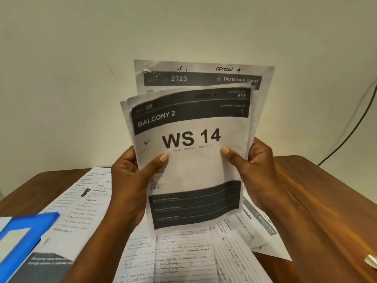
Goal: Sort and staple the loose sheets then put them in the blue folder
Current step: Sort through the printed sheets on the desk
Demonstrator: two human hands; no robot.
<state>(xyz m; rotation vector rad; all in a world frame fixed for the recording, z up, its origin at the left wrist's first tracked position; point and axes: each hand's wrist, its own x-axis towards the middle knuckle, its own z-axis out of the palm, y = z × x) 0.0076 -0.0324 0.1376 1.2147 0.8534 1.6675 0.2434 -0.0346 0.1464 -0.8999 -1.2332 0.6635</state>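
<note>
Blue folder, cut off at frame edge, lies left of the sheets I hold upright above the table. Handwritten pages below them are illegible. My left hand and right hand both pinch the sheets. Front sheet reads "BALCONY 2", "WS 14"; rear sheet, mostly hidden: "2723", "SECTION 4".

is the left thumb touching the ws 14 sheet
Touching. The head view shows the left hand with its thumb pressed flat on the front of the WS 14 sheet, below the big print.
</note>
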